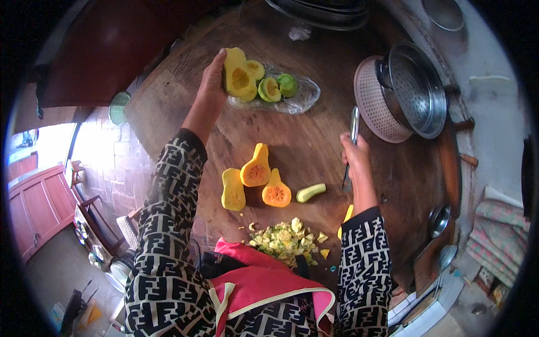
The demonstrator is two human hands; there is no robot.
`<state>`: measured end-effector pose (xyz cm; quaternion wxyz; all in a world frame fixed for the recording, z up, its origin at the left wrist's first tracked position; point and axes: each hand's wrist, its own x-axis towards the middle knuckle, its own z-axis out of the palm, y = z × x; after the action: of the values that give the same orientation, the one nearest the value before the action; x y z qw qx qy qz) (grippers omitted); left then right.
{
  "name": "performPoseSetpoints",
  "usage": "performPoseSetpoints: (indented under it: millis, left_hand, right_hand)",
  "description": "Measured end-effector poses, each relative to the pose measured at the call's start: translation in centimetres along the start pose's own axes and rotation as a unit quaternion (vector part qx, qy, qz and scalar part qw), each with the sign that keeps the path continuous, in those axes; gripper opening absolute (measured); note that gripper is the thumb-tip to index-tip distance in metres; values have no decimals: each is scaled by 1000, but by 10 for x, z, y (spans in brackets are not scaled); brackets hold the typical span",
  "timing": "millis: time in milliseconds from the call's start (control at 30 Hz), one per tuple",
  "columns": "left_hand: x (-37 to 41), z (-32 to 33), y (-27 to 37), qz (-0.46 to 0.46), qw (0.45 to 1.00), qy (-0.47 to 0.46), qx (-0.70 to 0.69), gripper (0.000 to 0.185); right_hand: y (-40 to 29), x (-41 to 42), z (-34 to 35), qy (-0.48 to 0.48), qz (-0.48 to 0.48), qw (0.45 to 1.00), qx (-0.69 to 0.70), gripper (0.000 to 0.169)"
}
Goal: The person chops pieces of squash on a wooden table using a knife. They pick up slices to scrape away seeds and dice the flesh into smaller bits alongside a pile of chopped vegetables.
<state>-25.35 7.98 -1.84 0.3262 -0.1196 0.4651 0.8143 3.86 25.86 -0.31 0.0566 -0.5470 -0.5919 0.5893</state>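
My left hand (pixel 214 80) is closed around the side of a hollowed yellow squash half (pixel 236 69) at the table's far left. Green hollowed squash pieces (pixel 269 89) lie beside it on clear plastic wrap (pixel 306 94). My right hand (pixel 357 153) grips a metal-handled utensil (pixel 355 122), its kind unclear, near the pink basket. Between my arms lie cut squash halves with seeds, one orange (pixel 255 170), one with a bright orange centre (pixel 276 191) and one paler (pixel 233 189). A small pale green squash piece (pixel 311 192) is to their right. A heap of chopped scraps (pixel 284 240) lies by my red apron (pixel 269 286).
A pink perforated basket (pixel 370 97) and a metal colander (pixel 421 90) stand at the right of the wooden table (pixel 311 139). A dark round vessel (pixel 324 12) is at the far edge. A small metal bowl (pixel 440 220) and a ladle (pixel 447 256) lie by the right edge.
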Motion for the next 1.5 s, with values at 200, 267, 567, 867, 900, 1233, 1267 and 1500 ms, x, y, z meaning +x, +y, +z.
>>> performPoseSetpoints:
  millis: [200, 267, 567, 867, 900, 1233, 1267, 1500]
  left_hand:
    - [26, 12, -2, 16, 997, -54, 48, 40]
    - [33, 24, -8, 10, 993, -76, 84, 40]
    - [32, 55, -29, -92, 940, -166, 282, 45]
    - [36, 73, -46, 51, 680, -327, 655, 51]
    - [34, 78, -48, 79, 640, -323, 692, 51]
    - [60, 22, -23, 297, 740, -137, 588, 41]
    - [59, 16, -18, 278, 732, -125, 609, 40]
    - [62, -30, -11, 105, 777, -96, 613, 36]
  right_hand:
    - [-36, 77, 71, -16, -56, 998, -28, 20]
    - [-30, 103, 86, -6, -79, 991, -110, 24]
    - [-74, 90, 91, -80, -42, 982, 166, 12]
    - [-106, 47, 88, -159, -68, 942, 287, 16]
    - [-107, 42, 89, -172, -71, 940, 287, 17]
    - [-109, 13, 76, -188, -75, 921, 333, 17]
    - [-106, 13, 74, -176, -72, 925, 327, 15]
    - [-94, 5, 68, -173, -72, 925, 332, 16]
